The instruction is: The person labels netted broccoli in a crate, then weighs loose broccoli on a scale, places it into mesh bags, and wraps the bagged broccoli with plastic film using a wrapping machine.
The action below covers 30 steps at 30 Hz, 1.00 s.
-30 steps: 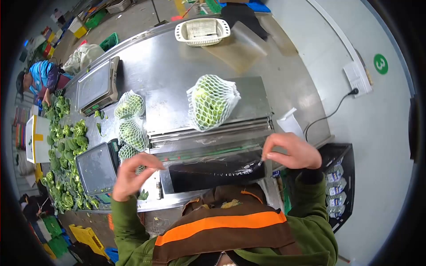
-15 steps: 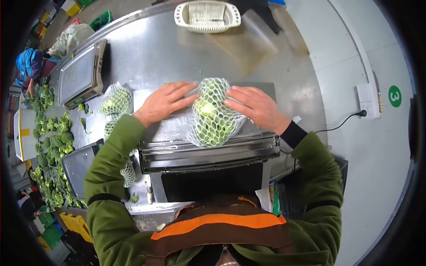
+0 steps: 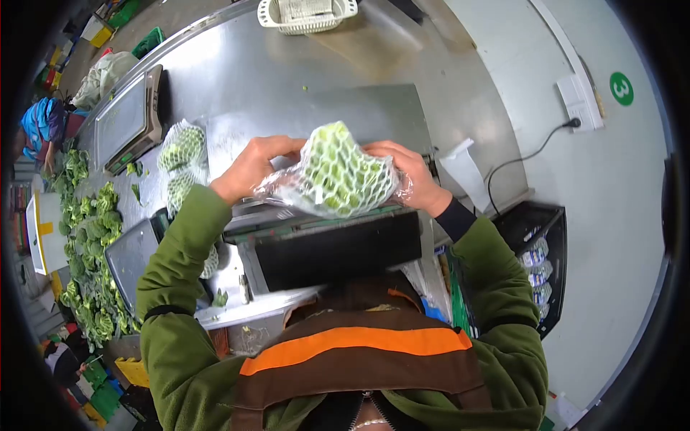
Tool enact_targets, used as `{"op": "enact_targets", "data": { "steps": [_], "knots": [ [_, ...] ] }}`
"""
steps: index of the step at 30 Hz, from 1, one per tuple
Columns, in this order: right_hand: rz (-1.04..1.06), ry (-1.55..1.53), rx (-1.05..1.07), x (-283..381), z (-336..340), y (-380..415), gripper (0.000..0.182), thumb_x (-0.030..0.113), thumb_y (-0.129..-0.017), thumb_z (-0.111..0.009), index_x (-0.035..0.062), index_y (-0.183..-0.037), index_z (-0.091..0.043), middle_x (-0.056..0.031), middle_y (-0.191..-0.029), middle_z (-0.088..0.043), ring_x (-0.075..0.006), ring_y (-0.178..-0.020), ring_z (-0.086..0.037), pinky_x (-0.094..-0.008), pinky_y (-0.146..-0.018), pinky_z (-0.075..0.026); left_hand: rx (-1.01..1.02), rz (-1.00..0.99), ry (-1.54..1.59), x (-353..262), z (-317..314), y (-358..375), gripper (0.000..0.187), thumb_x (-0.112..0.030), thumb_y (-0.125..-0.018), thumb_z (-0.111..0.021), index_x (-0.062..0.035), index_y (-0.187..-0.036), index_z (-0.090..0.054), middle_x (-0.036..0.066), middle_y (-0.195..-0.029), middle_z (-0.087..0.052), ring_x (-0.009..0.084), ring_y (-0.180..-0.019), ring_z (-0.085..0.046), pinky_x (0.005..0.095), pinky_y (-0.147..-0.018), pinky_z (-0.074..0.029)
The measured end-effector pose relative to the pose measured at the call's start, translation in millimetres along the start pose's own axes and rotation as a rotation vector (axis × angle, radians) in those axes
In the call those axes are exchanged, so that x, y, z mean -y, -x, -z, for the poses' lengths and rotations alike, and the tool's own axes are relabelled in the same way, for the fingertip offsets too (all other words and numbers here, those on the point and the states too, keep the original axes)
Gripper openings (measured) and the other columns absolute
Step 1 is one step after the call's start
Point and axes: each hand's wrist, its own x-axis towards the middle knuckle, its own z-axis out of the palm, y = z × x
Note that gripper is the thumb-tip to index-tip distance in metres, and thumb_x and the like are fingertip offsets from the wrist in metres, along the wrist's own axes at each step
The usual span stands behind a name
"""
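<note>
A head of broccoli in white foam netting [image 3: 341,172] is raised in front of me, over the near edge of the film-wrapping machine [image 3: 338,248]. Clear plastic film [image 3: 277,187] covers its underside and bunches out at both sides. My left hand [image 3: 255,165] grips the bundle from the left, its fingers curled behind it. On the right side, my right hand [image 3: 413,176] closes round the film and netting, thumb toward me. Fingertips of both hands are partly hidden behind the bundle. More netted broccoli [image 3: 181,151] lies left of my left hand.
A scale [image 3: 129,122] stands at the left, near loose broccoli [image 3: 90,230] and a dark tray [image 3: 133,255]. A cream basket [image 3: 305,27] sits at the far edge. Right of the machine are a power cord [image 3: 525,154] and a black crate [image 3: 553,273] with wrapped packs.
The broccoli has been lifted and tilted toward me, with film now gathered round its sides. My hands have gone from resting beside it to gripping it. The whole view has shifted slightly.
</note>
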Motion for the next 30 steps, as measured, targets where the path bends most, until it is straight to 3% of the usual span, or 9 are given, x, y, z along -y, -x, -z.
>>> {"op": "enact_targets", "data": {
  "steps": [4,8,10,14,18,20,23,27,30],
  "knots": [
    [-0.130,-0.020,0.080,52.7,-3.7,66.4,0.047,0.012,-0.069,-0.083,-0.0020,-0.109,-0.063,-0.0154,-0.112,-0.065,-0.0246,-0.097,-0.066,-0.0344,-0.087,-0.051,0.131,0.276,0.306,-55.9,-44.6,51.1,0.044,-0.018,-0.079,-0.079,0.0015,-0.115,-0.064,0.012,-0.095,-0.072,0.0142,-0.083,-0.067,0.0301,-0.083,-0.053],
    [-0.594,-0.396,0.339,85.1,-17.3,121.0,0.049,0.026,-0.080,-0.080,-0.0039,-0.114,-0.061,-0.0138,-0.104,-0.069,-0.0180,-0.085,-0.067,-0.0345,-0.079,-0.054,0.169,0.612,0.618,-45.9,-130.0,162.5,0.050,-0.014,-0.089,-0.069,-0.0024,-0.134,-0.049,0.010,-0.117,-0.065,0.0192,-0.099,-0.065,0.0333,-0.082,-0.056],
    [-1.212,-0.874,0.376,101.6,-25.0,134.0,0.050,0.036,-0.085,-0.075,-0.0021,-0.115,-0.062,-0.0124,-0.100,-0.069,-0.0188,-0.082,-0.067,-0.0352,-0.073,-0.057,0.235,0.971,1.299,-87.3,-150.9,152.9,0.050,-0.023,-0.095,-0.062,-0.0051,-0.138,-0.043,0.013,-0.124,-0.060,0.0229,-0.101,-0.065,0.0368,-0.078,-0.059],
    [-1.416,-1.070,0.424,86.9,-43.4,201.1,0.058,0.043,-0.091,-0.066,0.0007,-0.128,-0.052,-0.0120,-0.108,-0.065,-0.0184,-0.087,-0.067,-0.0369,-0.073,-0.059,0.280,1.233,1.317,-100.7,-196.6,181.3,0.053,-0.039,-0.098,-0.055,-0.0003,-0.133,-0.046,0.015,-0.118,-0.062,0.0265,-0.102,-0.064,0.0391,-0.084,-0.057],
    [-1.474,-1.460,-0.197,116.1,-38.7,233.2,0.054,0.036,-0.095,-0.061,0.0032,-0.135,-0.046,-0.0134,-0.114,-0.063,-0.0192,-0.096,-0.065,-0.0335,-0.078,-0.058,-0.111,1.205,1.464,-144.9,-193.4,195.5,0.050,-0.040,-0.101,-0.047,0.0031,-0.127,-0.047,0.017,-0.118,-0.058,0.0268,-0.100,-0.063,0.0383,-0.086,-0.055],
    [-1.480,-1.379,-0.278,128.9,-48.2,238.6,0.043,0.028,-0.096,-0.060,0.0033,-0.129,-0.048,-0.0139,-0.116,-0.062,-0.0195,-0.092,-0.066,-0.0322,-0.073,-0.058,-0.451,1.058,1.360,-167.0,-197.5,200.6,0.042,-0.038,-0.103,-0.040,0.0012,-0.117,-0.049,0.016,-0.114,-0.055,0.0251,-0.097,-0.064,0.0361,-0.082,-0.056],
    [-1.084,-0.162,-0.289,143.2,-74.5,232.9,0.022,0.019,-0.095,-0.063,0.0002,-0.102,-0.055,-0.0097,-0.077,-0.064,-0.0203,-0.060,-0.059,-0.0317,-0.054,-0.049,-0.499,1.101,0.857,-175.2,-213.9,194.4,0.033,-0.033,-0.104,-0.043,-0.0013,-0.096,-0.051,0.009,-0.087,-0.057,0.0154,-0.070,-0.063,0.0268,-0.060,-0.055],
    [-0.719,0.270,-0.391,135.7,-66.1,229.8,0.026,0.019,-0.093,-0.063,-0.0006,-0.078,-0.054,-0.0128,-0.059,-0.050,-0.0171,-0.051,-0.047,-0.0356,-0.050,-0.039,-0.648,1.064,0.613,-177.5,-218.7,191.0,0.032,-0.028,-0.102,-0.051,-0.0028,-0.084,-0.055,-0.003,-0.060,-0.048,0.0045,-0.048,-0.048,0.0205,-0.041,-0.039],
    [-0.915,0.216,-0.317,119.2,-51.2,248.5,0.028,0.021,-0.094,-0.062,-0.0006,-0.077,-0.055,-0.0118,-0.059,-0.052,-0.0174,-0.051,-0.047,-0.0342,-0.051,-0.040,-0.751,1.053,0.575,-142.4,-236.6,221.8,0.033,-0.028,-0.102,-0.051,-0.0036,-0.081,-0.056,-0.006,-0.054,-0.043,0.0012,-0.047,-0.037,0.0200,-0.042,-0.029]
  ]
}}
